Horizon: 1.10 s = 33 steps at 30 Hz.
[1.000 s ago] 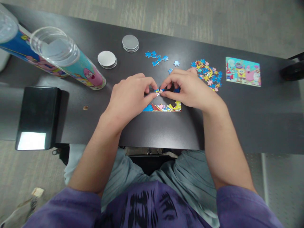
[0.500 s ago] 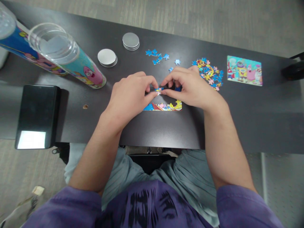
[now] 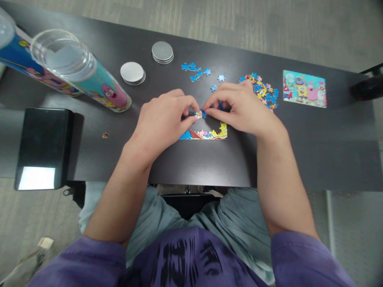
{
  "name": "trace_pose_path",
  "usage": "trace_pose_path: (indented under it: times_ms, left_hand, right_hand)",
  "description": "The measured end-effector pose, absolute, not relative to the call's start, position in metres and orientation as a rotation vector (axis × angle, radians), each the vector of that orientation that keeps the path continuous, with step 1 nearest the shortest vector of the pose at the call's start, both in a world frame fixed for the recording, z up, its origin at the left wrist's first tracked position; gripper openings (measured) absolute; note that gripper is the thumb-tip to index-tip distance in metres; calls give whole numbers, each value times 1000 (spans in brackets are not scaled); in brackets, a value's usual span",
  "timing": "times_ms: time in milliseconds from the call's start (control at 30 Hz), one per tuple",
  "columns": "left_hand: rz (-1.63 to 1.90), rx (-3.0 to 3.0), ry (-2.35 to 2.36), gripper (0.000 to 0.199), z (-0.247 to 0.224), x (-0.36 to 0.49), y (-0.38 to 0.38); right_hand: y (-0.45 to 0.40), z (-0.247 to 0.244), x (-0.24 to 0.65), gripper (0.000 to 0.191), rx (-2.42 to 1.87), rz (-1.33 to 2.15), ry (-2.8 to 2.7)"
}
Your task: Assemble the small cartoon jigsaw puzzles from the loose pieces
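My left hand (image 3: 167,119) pinches a small multicoloured puzzle piece (image 3: 198,114) between thumb and forefinger. Meeting it from the other side, my right hand (image 3: 236,105) has thumb and forefinger closed on a blue puzzle piece (image 3: 204,113). The two pieces touch or nearly touch; whether they interlock I cannot tell. Just below lies a joined strip of puzzle (image 3: 206,135), blue at the left, red and yellow further right, its left part under my left hand. Another bit of blue puzzle shows beneath my right palm, mostly hidden.
Several loose blue pieces (image 3: 196,72) lie beyond my hands, with a mixed pile of pieces (image 3: 263,91) to their right. A picture card (image 3: 304,89) is at the right. Metal discs (image 3: 162,51), clear-topped tubes (image 3: 110,91) and a black box (image 3: 43,147) stand leftward.
The blue piece in my right fingers now shows at the right side of the multicoloured piece. My hands stay close together over the strip, and the view has shifted slightly.
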<state>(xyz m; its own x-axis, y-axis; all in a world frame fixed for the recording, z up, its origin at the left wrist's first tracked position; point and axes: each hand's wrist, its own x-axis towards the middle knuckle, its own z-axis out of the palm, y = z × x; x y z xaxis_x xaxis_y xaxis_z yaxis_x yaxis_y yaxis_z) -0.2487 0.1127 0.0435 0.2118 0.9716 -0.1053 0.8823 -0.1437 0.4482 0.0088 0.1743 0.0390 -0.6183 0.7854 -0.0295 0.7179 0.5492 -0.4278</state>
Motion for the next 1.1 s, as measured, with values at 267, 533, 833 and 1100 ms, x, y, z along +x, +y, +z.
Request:
trace_pose_path:
  times_ms: [267, 533, 833, 1100]
  left_hand:
    - [260, 2380, 1418, 31, 38, -252, 105]
    - [295, 2471, 1458, 45, 31, -244, 86]
    - [386, 2480, 1433, 64, 15, -239, 94]
    - [365, 2472, 1459, 67, 13, -241, 96]
  right_hand:
    - [179, 54, 29, 39, -1456, 392, -2504]
    - [180, 50, 37, 33, -1447, 350, -2449]
    - [185, 30, 34, 9, -1341, 447, -2398]
    - [182, 25, 23, 14, -1276, 571, -2469]
